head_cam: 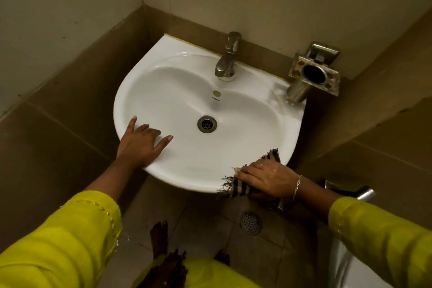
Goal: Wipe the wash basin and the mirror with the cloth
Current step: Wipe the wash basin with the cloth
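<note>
A white wash basin is fixed to the wall in a tiled corner, with a metal drain at its bottom. My left hand rests flat on the basin's front-left rim, fingers spread, holding nothing. My right hand presses a striped, frayed cloth against the basin's front-right rim. Part of the cloth sticks out beyond my fingers on both sides. No mirror is in view.
A chrome tap stands at the back of the basin. A metal tumbler holder hangs on the wall at the back right. Below are a floor drain, tiled floor and a metal fitting at the right.
</note>
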A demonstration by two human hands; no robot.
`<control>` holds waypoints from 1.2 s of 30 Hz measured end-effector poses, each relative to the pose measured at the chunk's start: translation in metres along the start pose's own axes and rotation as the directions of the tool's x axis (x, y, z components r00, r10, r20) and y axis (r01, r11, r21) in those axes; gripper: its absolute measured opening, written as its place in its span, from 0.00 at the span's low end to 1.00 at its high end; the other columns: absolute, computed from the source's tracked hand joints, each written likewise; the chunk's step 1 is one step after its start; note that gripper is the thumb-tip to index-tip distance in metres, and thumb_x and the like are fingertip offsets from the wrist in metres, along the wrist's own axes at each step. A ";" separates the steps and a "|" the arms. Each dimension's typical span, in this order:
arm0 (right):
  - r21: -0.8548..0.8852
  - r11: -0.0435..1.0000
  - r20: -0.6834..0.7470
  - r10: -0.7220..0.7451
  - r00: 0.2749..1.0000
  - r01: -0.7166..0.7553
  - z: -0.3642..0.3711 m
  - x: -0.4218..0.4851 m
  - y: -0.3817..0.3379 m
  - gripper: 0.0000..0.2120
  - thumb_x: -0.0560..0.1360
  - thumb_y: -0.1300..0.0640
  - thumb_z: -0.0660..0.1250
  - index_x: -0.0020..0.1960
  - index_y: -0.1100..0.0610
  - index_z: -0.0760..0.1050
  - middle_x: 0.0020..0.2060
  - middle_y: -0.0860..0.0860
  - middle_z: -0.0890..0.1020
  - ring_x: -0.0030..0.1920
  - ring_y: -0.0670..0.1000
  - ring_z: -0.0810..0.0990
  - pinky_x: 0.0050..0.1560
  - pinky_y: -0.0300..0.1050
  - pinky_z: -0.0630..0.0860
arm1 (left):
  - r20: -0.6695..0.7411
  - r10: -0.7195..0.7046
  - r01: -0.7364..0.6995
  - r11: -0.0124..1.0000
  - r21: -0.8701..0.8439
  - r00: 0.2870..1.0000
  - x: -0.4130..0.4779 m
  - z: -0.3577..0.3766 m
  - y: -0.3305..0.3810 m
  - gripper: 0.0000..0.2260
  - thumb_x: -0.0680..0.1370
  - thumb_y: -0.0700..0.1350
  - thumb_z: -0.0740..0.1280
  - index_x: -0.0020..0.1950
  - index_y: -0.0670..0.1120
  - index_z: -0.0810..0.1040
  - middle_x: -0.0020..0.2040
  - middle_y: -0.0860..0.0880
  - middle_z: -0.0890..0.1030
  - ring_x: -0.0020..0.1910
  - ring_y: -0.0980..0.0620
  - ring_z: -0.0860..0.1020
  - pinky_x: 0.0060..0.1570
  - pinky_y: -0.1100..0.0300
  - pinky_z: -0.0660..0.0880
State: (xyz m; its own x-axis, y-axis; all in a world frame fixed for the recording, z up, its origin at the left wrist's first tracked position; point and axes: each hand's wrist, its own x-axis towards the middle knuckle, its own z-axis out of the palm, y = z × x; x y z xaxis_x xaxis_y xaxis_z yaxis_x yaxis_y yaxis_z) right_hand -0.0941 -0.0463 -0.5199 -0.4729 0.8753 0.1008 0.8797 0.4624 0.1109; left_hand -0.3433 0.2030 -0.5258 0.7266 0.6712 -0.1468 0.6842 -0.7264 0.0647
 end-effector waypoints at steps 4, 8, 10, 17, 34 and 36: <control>0.011 1.000 0.112 -0.030 0.993 0.029 0.000 -0.015 0.022 0.18 0.79 0.49 0.52 0.63 0.58 0.66 0.49 0.55 0.82 0.45 0.53 0.81 0.45 0.45 0.78 | -0.002 0.005 -0.005 1.000 0.001 1.000 0.001 0.000 0.001 0.44 0.70 0.68 0.37 0.61 0.42 0.80 0.61 0.45 0.83 0.70 0.47 0.72 0.76 0.49 0.44; 0.037 0.998 0.204 0.046 0.978 -0.054 -0.008 -0.016 0.026 0.24 0.79 0.41 0.45 0.62 0.56 0.66 0.51 0.53 0.82 0.47 0.52 0.81 0.49 0.45 0.77 | 0.047 0.024 -0.025 0.999 0.035 0.999 0.001 -0.001 0.003 0.46 0.68 0.68 0.35 0.63 0.42 0.78 0.63 0.46 0.81 0.72 0.47 0.70 0.76 0.49 0.44; 0.037 0.987 0.197 0.146 0.970 -0.156 -0.012 -0.016 0.015 0.28 0.75 0.35 0.46 0.60 0.54 0.70 0.52 0.51 0.81 0.51 0.52 0.80 0.53 0.47 0.75 | 0.069 0.028 -0.032 0.998 0.048 0.997 0.002 -0.001 0.002 0.47 0.67 0.68 0.34 0.64 0.43 0.77 0.64 0.46 0.80 0.73 0.47 0.68 0.76 0.49 0.43; 0.321 0.156 -0.047 0.988 0.149 -0.934 -0.018 0.034 -0.069 0.19 0.74 0.51 0.60 0.62 0.56 0.73 0.68 0.59 0.67 0.70 0.61 0.61 0.65 0.61 0.62 | 0.018 0.035 -0.036 0.999 0.029 0.999 0.004 0.007 -0.002 0.45 0.68 0.68 0.37 0.62 0.41 0.79 0.61 0.44 0.82 0.70 0.44 0.72 0.76 0.47 0.46; 0.223 -0.071 0.106 0.993 -0.048 -0.972 0.006 0.034 -0.013 0.35 0.74 0.53 0.63 0.74 0.61 0.50 0.74 0.63 0.48 0.73 0.65 0.47 0.72 0.54 0.51 | 0.135 -0.060 0.060 0.998 0.000 0.989 0.006 -0.009 0.007 0.51 0.61 0.70 0.29 0.73 0.51 0.68 0.77 0.50 0.65 0.78 0.52 0.58 0.77 0.52 0.42; 0.177 -0.005 0.123 0.992 0.017 -0.984 0.006 0.024 0.005 0.35 0.75 0.52 0.61 0.74 0.61 0.47 0.74 0.63 0.46 0.73 0.64 0.45 0.73 0.52 0.46 | 0.128 -0.080 0.082 0.997 -0.014 0.989 0.007 -0.008 0.007 0.51 0.61 0.70 0.29 0.74 0.51 0.68 0.77 0.50 0.65 0.78 0.53 0.57 0.77 0.52 0.42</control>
State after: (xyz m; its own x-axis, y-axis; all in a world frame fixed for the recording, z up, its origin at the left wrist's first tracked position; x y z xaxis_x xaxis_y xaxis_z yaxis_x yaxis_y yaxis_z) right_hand -0.1012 -0.0219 -0.5224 0.8709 0.4914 -0.0097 0.4702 -0.8387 -0.2748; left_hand -0.3326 0.2039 -0.5185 0.6555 0.7028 -0.2765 0.7425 -0.6665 0.0662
